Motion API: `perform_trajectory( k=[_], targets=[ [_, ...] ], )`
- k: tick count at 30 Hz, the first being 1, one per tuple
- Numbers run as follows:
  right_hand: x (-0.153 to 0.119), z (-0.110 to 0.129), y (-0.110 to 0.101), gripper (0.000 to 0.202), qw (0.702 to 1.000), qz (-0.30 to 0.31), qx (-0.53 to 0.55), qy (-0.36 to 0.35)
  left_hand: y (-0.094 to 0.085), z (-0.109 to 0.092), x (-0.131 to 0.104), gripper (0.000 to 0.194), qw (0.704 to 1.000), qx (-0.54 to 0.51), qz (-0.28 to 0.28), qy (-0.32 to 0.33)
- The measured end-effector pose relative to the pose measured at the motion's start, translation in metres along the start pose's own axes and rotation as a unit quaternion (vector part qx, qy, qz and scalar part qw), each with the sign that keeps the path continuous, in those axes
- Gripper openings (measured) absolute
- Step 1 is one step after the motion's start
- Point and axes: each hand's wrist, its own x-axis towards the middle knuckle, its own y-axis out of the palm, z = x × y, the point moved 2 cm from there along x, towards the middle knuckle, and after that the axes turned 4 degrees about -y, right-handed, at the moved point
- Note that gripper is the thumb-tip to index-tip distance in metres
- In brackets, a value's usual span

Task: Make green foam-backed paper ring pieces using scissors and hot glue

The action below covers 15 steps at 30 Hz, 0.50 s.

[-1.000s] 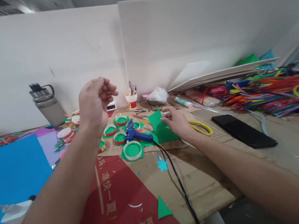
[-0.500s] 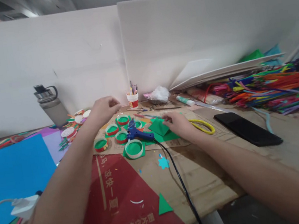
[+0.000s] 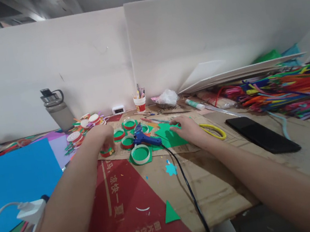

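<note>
My left hand [image 3: 103, 137] reaches down over a red paper-cup ring [image 3: 107, 153] with green inside, its bent fingers closed at the ring's far edge. Its fingertips are partly hidden. My right hand [image 3: 186, 128] rests at the right side of green paper [image 3: 166, 133], thumb and fingers apart. Between the hands, a blue glue gun [image 3: 147, 139] lies among several cup rings with green bases. A white ring [image 3: 140, 154] on a green piece sits in front of it. Beside my right hand are yellow scissor handles [image 3: 214, 131].
A black cord [image 3: 185, 183] runs from the glue gun over the front edge. A black phone [image 3: 261, 134] lies to the right, near colourful pipe cleaners [image 3: 289, 91]. Behind stand a pen cup [image 3: 140, 104] and a grey bottle [image 3: 58, 111]. A blue sheet [image 3: 14, 173] lies left.
My left hand has come down and nearer, onto the leftmost red ring, uncovering a small white clock behind. My right hand has let the raised green paper drop flat.
</note>
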Motion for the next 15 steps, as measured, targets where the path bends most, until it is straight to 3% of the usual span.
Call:
perform_trajectory(
  k=[5, 10, 12, 15],
  targets=[
    [0.000, -0.001, -0.002, 0.015, 1.000, 0.003, 0.011, -0.009, 0.001, -0.007, -0.007, 0.030, 0.995, 0.094, 0.031, 0.021],
    [0.000, 0.000, -0.003, 0.017, 0.999, -0.021, 0.044, -0.009, -0.020, -0.003, -0.022, 0.022, 0.993, 0.105, -0.005, 0.056],
    [-0.002, 0.005, -0.007, 0.025, 0.991, -0.047, 0.122, -0.016, -0.029, -0.010, -0.033, 0.019, 0.990, 0.091, -0.036, 0.101],
    [-0.005, 0.019, -0.014, 0.050, 0.957, -0.055, 0.277, -0.060, -0.032, -0.037, -0.054, 0.028, 0.960, -0.014, -0.105, 0.258]
  ],
)
